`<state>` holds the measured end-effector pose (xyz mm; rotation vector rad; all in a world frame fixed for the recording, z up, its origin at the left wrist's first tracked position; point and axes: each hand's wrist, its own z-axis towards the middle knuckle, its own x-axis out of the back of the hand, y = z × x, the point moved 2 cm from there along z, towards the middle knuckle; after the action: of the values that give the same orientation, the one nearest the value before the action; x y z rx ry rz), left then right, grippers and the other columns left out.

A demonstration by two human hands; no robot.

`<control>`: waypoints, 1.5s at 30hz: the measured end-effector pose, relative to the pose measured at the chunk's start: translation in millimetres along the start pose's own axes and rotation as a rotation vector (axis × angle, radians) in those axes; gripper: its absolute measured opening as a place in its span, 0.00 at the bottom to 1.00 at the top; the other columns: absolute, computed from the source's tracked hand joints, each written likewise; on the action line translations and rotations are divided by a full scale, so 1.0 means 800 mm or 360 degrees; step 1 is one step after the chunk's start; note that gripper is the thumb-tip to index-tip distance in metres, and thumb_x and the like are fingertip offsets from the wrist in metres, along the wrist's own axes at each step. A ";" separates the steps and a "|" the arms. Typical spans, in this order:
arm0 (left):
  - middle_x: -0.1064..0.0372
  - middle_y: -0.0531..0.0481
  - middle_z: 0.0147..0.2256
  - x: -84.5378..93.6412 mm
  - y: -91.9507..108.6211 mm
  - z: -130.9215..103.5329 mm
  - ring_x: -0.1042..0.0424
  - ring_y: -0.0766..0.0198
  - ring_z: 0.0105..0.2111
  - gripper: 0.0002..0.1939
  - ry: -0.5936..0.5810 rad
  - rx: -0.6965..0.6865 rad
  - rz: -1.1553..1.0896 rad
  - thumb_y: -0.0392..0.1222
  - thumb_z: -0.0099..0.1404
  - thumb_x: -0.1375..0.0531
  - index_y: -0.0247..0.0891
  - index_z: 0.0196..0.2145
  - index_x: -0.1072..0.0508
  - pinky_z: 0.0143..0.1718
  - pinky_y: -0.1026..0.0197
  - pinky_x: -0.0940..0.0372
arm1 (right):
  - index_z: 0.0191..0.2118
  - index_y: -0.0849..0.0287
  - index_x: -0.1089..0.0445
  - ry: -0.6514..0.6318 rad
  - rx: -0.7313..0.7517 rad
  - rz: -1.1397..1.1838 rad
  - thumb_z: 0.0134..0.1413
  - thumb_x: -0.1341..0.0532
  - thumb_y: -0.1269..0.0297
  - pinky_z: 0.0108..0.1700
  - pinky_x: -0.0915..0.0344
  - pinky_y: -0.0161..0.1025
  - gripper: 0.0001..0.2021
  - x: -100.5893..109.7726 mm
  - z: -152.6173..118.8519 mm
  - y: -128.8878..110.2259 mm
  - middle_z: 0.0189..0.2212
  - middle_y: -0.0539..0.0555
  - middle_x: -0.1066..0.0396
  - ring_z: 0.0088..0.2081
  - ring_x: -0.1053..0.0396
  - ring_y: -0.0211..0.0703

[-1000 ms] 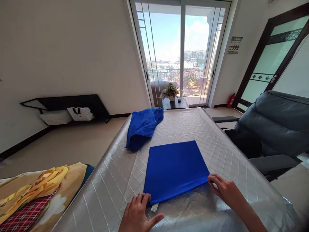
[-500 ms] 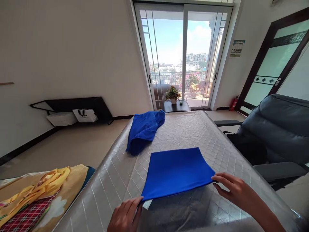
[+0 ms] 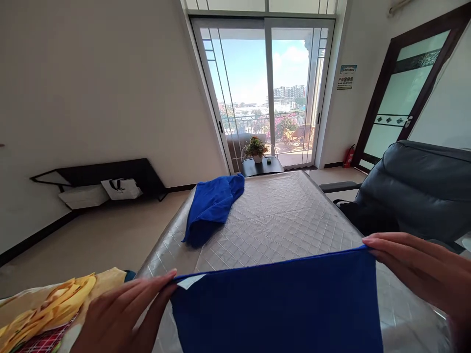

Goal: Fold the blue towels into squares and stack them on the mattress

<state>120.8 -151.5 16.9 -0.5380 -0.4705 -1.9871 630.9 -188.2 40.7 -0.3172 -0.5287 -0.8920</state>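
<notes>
A blue cloth hangs stretched between my two hands, its top edge raised above the mattress. My left hand pinches the upper left corner, beside a small white label. At the upper right corner, my right hand has fingers and thumb closed on the cloth. The cloth's lower part runs out of view at the bottom. Farther off, a crumpled second blue cloth lies at the left side of the quilted silver-grey mattress.
Yellow cloths and a red plaid one are piled at the lower left. A dark armchair stands on the right. Beyond the mattress, a small black table holds a potted plant.
Both hands have lifted the near edge of the blue cloth off the mattress and closer to the camera, so it now hangs down. The view has shifted slightly.
</notes>
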 end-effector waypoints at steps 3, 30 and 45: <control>0.20 0.57 0.37 -0.061 0.010 0.064 0.23 0.56 0.36 0.14 -0.0191 0.0031 -0.0215 0.57 0.69 0.43 0.59 0.47 0.21 0.43 0.49 0.26 | 0.58 0.40 0.27 -0.0189 -0.0107 0.0218 0.67 0.37 0.59 0.42 0.24 0.35 0.16 -0.040 0.029 0.046 0.45 0.47 0.21 0.39 0.22 0.38; 0.21 0.45 0.40 -0.522 -0.007 0.111 0.27 0.56 0.45 0.13 -0.0784 -0.0110 -0.0058 0.40 0.72 0.43 0.39 0.39 0.18 0.48 0.55 0.37 | 0.45 0.65 0.22 -0.0608 -0.1140 -0.0032 0.65 0.44 0.74 0.50 0.36 0.33 0.12 -0.421 0.004 0.314 0.46 0.59 0.22 0.47 0.26 0.41; 0.21 0.41 0.47 -0.547 -0.035 0.068 0.26 0.51 0.50 0.19 -0.0935 -0.0132 0.0033 0.41 0.75 0.51 0.41 0.47 0.20 0.60 0.47 0.43 | 0.53 0.60 0.25 -0.0690 -0.1136 -0.0147 0.66 0.47 0.69 0.59 0.43 0.41 0.16 -0.459 -0.055 0.339 0.53 0.58 0.26 0.55 0.32 0.49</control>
<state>287.3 205.6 -183.7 -1.1843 -0.7344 -1.8143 673.4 191.2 -213.3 -1.1612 -0.6105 -1.0899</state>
